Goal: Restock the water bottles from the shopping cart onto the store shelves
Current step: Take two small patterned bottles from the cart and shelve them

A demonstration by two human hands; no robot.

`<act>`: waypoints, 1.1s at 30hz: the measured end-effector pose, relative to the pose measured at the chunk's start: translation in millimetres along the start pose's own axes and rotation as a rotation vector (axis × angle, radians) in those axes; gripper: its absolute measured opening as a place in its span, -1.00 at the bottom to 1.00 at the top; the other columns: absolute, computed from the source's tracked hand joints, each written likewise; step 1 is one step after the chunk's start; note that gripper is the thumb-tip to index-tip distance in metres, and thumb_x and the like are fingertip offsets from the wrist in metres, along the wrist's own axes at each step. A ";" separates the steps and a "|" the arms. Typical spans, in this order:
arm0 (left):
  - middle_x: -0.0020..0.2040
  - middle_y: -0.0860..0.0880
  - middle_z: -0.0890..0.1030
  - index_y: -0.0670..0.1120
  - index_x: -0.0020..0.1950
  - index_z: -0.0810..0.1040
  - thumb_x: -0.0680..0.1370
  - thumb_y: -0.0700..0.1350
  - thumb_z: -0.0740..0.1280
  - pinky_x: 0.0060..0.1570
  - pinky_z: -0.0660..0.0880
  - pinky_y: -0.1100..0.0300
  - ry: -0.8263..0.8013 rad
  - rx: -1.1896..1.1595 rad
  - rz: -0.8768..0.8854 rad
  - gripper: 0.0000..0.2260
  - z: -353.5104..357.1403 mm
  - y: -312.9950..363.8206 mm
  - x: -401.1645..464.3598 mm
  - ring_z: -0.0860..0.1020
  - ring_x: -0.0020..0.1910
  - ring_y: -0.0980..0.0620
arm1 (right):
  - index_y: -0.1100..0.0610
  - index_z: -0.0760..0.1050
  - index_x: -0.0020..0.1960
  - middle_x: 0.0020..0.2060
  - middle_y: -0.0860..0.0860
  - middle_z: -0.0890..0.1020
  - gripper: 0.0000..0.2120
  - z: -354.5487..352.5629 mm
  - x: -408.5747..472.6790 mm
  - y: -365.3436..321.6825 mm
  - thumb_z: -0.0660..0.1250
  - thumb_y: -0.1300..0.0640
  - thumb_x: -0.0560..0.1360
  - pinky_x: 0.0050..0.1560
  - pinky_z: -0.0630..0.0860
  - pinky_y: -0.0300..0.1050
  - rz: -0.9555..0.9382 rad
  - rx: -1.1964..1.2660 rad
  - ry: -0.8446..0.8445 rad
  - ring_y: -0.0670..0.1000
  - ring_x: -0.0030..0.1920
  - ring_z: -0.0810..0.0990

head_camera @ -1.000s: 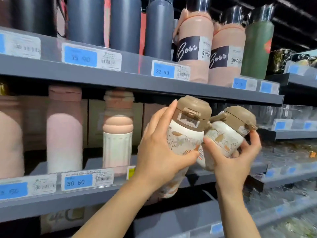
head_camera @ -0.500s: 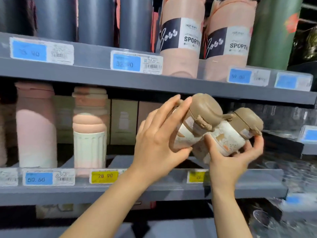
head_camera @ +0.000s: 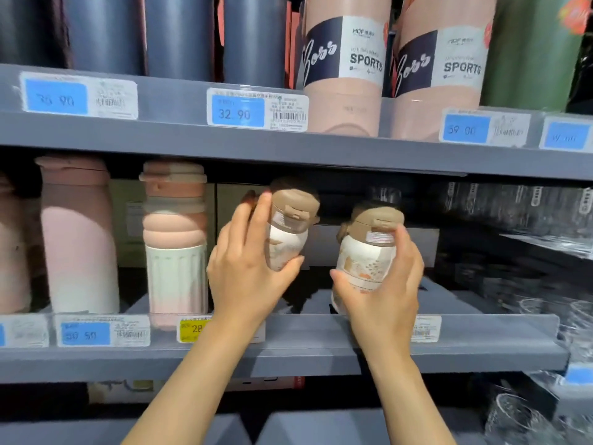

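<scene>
L hand (head_camera: pixel 247 277) & R hand (head_camera: pixel 385 287), fingers wrapped round a brown-lid bottle (head_camera: pixel 288 236) each: set upright right of pink bottle (head_camera: pixel 175 248), labels fwd.

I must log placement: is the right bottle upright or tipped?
Upright: the right bottle, gripped by the right hand, has its brown lid directly above its body.

Two small white water bottles, leaf print, tan flip lids. Left bottle (head_camera: pixel 286 242) roughly upright, over middle shelf (head_camera: pixel 321 335), beside pink-and-white ribbed bottle (head_camera: pixel 175 248). Right bottle (head_camera: pixel 365 258) upright, lower, near shelf's front lip, apart from left bottle.
</scene>
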State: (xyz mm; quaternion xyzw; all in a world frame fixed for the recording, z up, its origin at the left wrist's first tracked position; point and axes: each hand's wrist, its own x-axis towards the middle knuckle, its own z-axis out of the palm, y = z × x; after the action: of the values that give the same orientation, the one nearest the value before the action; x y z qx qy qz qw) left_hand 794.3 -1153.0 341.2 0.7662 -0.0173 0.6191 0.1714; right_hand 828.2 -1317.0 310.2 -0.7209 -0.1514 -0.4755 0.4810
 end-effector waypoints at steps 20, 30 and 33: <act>0.17 -0.29 0.48 0.04 0.45 0.15 0.36 0.11 0.46 -0.43 0.49 0.00 -0.089 0.105 -0.056 -0.24 -8.5 -12.6 8.3 0.56 -0.04 -0.29 | -0.15 -0.16 0.51 0.40 0.06 0.19 0.15 10.0 -5.4 -14.2 0.60 -0.05 0.23 0.15 0.46 0.06 -0.029 -0.240 -0.250 0.16 0.32 0.35; 0.01 -0.14 0.49 0.06 0.45 0.13 0.37 0.28 0.27 -0.36 0.39 0.09 -0.074 0.024 -0.117 -0.28 -4.4 -4.8 10.9 0.57 -0.11 -0.20 | -0.22 -0.22 0.48 0.40 0.03 0.20 0.15 4.4 -2.9 -13.3 0.58 -0.07 0.23 0.03 0.49 0.07 0.008 -0.253 -0.274 0.15 0.28 0.41; 0.00 -0.15 0.49 0.07 0.46 0.09 0.39 0.29 0.22 -0.34 0.35 0.12 -0.105 0.043 -0.105 -0.29 -2.8 -4.2 10.1 0.56 -0.11 -0.18 | -0.22 -0.20 0.47 0.39 0.02 0.21 0.13 3.9 -5.1 -12.6 0.57 -0.08 0.24 0.01 0.49 0.08 -0.014 -0.260 -0.272 0.14 0.27 0.41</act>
State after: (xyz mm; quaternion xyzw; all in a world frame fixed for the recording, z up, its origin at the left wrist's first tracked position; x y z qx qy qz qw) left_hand 794.9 -1146.3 350.3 0.8009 0.0275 0.5686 0.1859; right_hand 819.2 -1306.4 312.5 -0.8336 -0.1574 -0.3923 0.3555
